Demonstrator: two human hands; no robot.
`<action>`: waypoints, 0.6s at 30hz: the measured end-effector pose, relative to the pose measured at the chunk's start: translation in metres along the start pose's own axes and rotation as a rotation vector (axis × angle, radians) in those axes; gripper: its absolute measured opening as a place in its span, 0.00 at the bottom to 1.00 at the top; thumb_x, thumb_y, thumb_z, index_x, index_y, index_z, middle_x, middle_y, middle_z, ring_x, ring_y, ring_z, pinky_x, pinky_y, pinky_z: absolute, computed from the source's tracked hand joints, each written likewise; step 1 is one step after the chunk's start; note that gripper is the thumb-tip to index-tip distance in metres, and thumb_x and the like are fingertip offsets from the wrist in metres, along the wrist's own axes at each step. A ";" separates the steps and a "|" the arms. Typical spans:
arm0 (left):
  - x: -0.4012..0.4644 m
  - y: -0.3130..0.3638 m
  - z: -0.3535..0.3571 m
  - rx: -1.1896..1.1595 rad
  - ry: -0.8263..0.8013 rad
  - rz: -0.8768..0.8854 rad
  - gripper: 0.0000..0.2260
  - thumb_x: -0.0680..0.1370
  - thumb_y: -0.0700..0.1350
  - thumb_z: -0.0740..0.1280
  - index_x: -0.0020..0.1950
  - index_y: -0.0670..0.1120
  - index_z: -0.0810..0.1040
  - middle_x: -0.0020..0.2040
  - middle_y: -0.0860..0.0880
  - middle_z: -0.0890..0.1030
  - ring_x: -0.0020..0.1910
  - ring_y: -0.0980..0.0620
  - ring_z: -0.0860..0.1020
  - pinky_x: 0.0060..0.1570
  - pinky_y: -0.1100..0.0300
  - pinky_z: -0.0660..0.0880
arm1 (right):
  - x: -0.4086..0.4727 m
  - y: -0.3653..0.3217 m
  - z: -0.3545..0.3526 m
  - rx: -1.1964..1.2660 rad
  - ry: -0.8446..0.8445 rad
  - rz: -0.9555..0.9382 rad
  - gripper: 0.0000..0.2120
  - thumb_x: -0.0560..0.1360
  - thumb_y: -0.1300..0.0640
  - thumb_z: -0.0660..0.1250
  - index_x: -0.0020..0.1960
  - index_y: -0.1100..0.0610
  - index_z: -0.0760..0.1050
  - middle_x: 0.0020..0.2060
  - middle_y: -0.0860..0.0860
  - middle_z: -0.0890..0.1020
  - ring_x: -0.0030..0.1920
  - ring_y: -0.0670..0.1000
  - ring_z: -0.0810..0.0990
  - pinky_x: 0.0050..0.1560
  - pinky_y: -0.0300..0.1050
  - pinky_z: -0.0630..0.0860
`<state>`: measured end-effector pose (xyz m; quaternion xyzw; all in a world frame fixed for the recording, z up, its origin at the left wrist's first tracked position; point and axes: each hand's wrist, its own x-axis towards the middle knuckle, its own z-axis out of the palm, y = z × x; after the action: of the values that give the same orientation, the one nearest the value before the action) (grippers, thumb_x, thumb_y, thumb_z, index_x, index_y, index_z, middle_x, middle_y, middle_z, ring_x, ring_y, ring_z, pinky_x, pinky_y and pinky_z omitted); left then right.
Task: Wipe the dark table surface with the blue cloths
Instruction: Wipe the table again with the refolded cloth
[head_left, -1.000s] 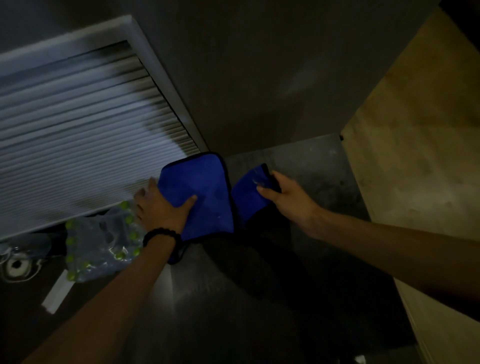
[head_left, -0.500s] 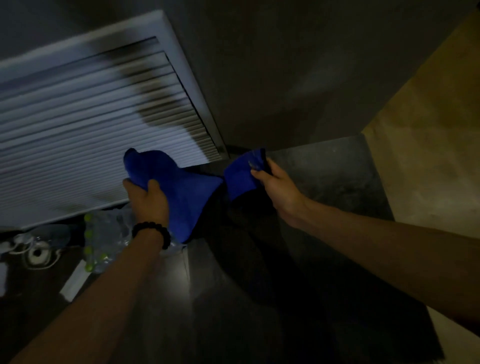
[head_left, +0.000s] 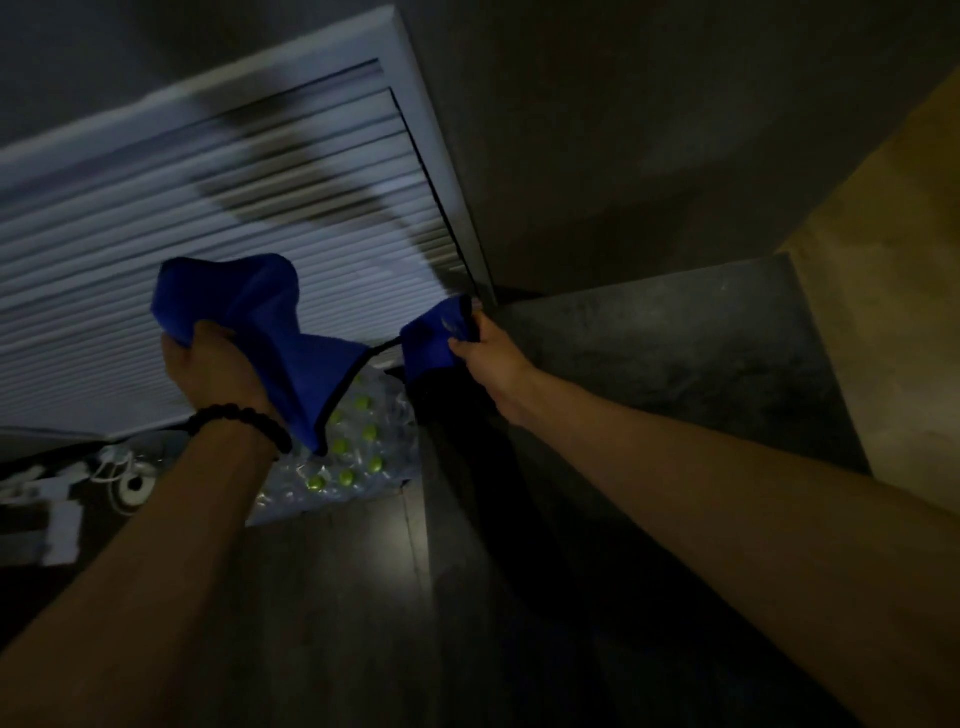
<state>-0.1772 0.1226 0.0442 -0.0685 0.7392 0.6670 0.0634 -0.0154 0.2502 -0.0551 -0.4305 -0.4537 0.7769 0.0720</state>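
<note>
Head view: both hands are holding blue cloths at the table's far left corner.
The left hand is gripping a soft, limp blue cloth; the right hand is pinching the second cloth on the dark table.

Dim room corner with a louvred white panel and dark walls

A white slatted panel in a pale frame fills the upper left, crossed by a blurred dark shadow; beside it a plain grey wall runs to the right, where a yellowish wooden surface catches warmer light. Below the panel, on the dark floor, lies a plastic-wrapped pack of bottles with green caps, and further left some small white objects (too blurred to identify). The light is low throughout, with one faint bright patch on the floor.
</note>
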 end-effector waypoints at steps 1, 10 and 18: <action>-0.003 0.001 0.000 -0.004 -0.006 -0.008 0.20 0.77 0.33 0.54 0.68 0.40 0.70 0.55 0.45 0.76 0.49 0.52 0.74 0.59 0.56 0.74 | 0.000 0.001 -0.001 -0.069 0.013 -0.006 0.22 0.83 0.63 0.61 0.76 0.56 0.66 0.68 0.58 0.76 0.66 0.58 0.77 0.69 0.53 0.73; -0.022 -0.004 0.000 -0.050 -0.144 -0.082 0.22 0.73 0.32 0.56 0.67 0.41 0.72 0.54 0.46 0.78 0.50 0.50 0.77 0.55 0.55 0.77 | -0.009 0.001 -0.008 -0.747 0.284 -0.152 0.33 0.75 0.51 0.76 0.72 0.61 0.64 0.64 0.61 0.78 0.60 0.58 0.79 0.55 0.51 0.79; -0.051 -0.005 0.010 -0.239 -0.652 -0.325 0.12 0.74 0.37 0.62 0.51 0.44 0.83 0.44 0.47 0.83 0.43 0.50 0.82 0.43 0.59 0.78 | -0.047 -0.014 -0.013 -0.390 0.394 -0.399 0.19 0.82 0.44 0.62 0.61 0.59 0.73 0.56 0.58 0.80 0.57 0.54 0.79 0.59 0.53 0.77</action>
<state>-0.1261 0.1326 0.0478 0.0240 0.5768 0.7164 0.3918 0.0190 0.2428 -0.0189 -0.4807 -0.6464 0.5482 0.2251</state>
